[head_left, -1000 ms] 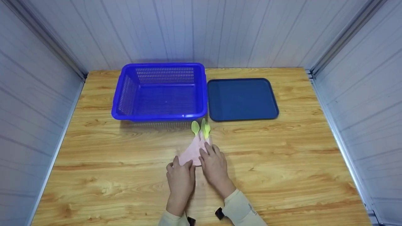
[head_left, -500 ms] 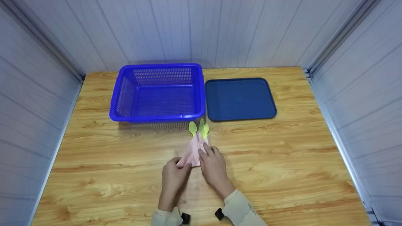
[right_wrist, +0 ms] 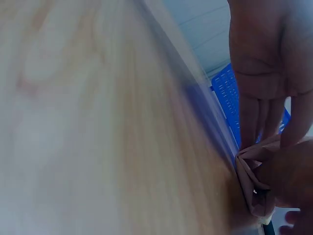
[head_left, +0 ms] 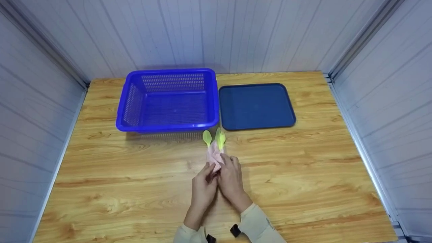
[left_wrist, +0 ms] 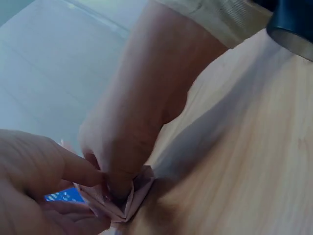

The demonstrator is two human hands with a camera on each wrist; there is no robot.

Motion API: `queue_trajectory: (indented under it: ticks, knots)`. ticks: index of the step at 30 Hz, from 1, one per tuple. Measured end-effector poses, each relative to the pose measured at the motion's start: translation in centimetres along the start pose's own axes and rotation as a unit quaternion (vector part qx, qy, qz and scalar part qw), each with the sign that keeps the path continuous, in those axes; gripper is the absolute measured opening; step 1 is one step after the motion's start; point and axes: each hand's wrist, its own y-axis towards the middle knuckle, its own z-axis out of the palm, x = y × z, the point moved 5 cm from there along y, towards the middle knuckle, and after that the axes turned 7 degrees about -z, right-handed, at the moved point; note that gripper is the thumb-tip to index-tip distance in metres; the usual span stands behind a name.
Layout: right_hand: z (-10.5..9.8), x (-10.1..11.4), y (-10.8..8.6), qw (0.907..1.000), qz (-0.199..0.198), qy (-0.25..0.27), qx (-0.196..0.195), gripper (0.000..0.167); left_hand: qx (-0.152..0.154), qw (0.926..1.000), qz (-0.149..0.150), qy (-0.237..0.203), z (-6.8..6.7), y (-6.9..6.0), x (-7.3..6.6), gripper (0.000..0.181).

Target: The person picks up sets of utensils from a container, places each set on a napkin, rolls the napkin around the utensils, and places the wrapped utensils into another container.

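Observation:
A pink napkin [head_left: 215, 158] is folded narrow around yellow-green cutlery. The heads of a spoon [head_left: 207, 137], a knife [head_left: 217, 134] and a fork [head_left: 221, 139] stick out at its far end; their handles are hidden. My left hand [head_left: 203, 189] pinches the napkin's left side, folded over toward the middle. On the near right, my right hand [head_left: 232, 179] grips the napkin with curled fingers. The left wrist view shows the napkin's open near end [left_wrist: 129, 203], with a digit of the right hand tucked in the fold. Both hands nearly touch.
Beyond the cutlery stands a blue perforated basket [head_left: 168, 127]. A dark blue tray [head_left: 258, 106] lies flat to the basket's right. Pale panel walls [head_left: 216, 37] enclose the wooden table [head_left: 303, 175] at the back and both sides.
My left hand lifted the napkin's left flap and brought it rightward over the middle, so the napkin is narrower. The right hand has stayed nearly in place. The cutlery heads have barely moved.

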Motion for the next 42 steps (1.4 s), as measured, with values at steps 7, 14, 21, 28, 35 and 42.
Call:
queue_trajectory:
  ticks: [7,14,21,28,35,42]
  knots:
    - [-0.8,-0.5,0.1,0.9918,0.022,0.104,-0.071,0.026,0.058,0.9939,0.07,0.062,1.2,-0.3,-0.4,0.043]
    - [-2.2,-1.1,-0.2,0.9712,0.103,0.211,0.043,0.035,0.135,0.974,0.094,0.156,2.2,-0.9,-0.3,0.048]
    - [-2.4,-2.6,-0.3,0.9115,0.198,0.35,0.084,0.025,0.152,0.9659,0.107,0.181,2.3,-0.9,-0.2,0.054]
    - [-1.6,-4.2,-1.0,0.9098,0.254,0.325,0.039,0.015,0.099,0.9795,0.071,0.16,2.0,0.2,-0.3,0.037]
    - [-1.9,-4.2,-1.1,0.9399,0.229,0.253,-0.01,0.024,-0.036,0.9839,0.068,0.161,1.7,2.2,0.1,0.019]
    - [-2.6,-3.7,-0.8,0.9677,0.192,0.164,-0.01,0.016,-0.035,0.9861,-0.007,0.162,1.2,2.8,0.3,0.026]
